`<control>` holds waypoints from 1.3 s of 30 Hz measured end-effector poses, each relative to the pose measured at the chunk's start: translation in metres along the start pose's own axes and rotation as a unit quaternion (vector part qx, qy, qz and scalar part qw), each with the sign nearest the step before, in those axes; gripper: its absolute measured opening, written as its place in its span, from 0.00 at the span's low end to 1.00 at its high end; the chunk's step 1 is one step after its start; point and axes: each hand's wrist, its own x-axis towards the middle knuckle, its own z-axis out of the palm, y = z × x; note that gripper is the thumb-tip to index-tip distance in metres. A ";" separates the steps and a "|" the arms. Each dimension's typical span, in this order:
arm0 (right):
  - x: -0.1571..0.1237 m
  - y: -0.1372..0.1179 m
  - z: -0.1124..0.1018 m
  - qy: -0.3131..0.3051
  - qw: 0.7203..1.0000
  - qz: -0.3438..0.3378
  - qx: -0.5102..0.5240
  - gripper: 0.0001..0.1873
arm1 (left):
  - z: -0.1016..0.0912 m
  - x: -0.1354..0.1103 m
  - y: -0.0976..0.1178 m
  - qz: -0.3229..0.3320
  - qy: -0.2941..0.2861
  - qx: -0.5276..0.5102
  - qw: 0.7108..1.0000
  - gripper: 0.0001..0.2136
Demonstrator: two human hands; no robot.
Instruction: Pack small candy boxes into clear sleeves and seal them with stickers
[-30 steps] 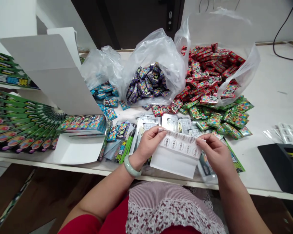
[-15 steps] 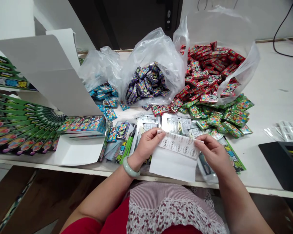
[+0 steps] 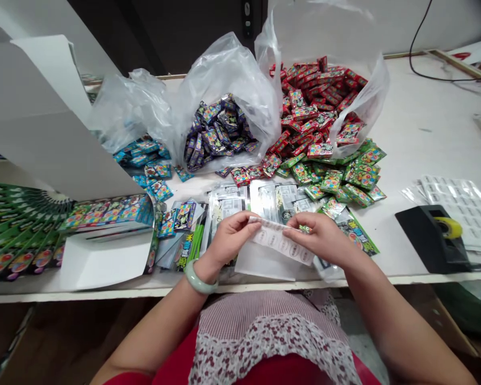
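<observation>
My left hand [image 3: 234, 239] and my right hand [image 3: 318, 238] pinch opposite ends of a strip of round printed labels [image 3: 282, 241] above the table. A white paper sheet [image 3: 260, 262] hangs below the strip, and my hands hold it up over a spread of foil-backed packets [image 3: 260, 199]. A pale green jade bangle [image 3: 198, 279] circles my left wrist. Behind the hands, several small colourful candy packets lie in heaps, with green ones [image 3: 332, 179] nearest my right hand.
Clear plastic bags hold purple packets [image 3: 220, 131] and red packets [image 3: 312, 104]. An open white carton [image 3: 104, 251] and fanned green cards [image 3: 20, 224] stand at left. At right are a black tape dispenser [image 3: 431, 238] and a stack of label sheets [image 3: 452, 206].
The whole scene has shifted left and upward in view. My hands have drawn closer together, and the label strip now looks narrower and more tilted.
</observation>
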 end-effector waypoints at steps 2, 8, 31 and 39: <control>0.000 -0.002 -0.002 -0.010 1.000 0.010 0.012 0.10 | 0.000 0.000 -0.001 -0.018 0.003 -0.027 0.999 0.05; 0.001 -0.002 -0.002 -0.018 0.999 0.026 0.008 0.10 | 0.001 0.002 -0.001 -0.047 -0.011 -0.075 0.996 0.07; 0.005 0.013 0.011 0.050 0.996 0.010 0.074 0.03 | -0.002 0.002 -0.006 -0.079 0.006 -0.027 0.996 0.09; 0.001 0.018 0.015 0.100 0.993 -0.059 -0.026 0.09 | -0.001 0.005 -0.011 -0.115 0.026 -0.042 0.992 0.11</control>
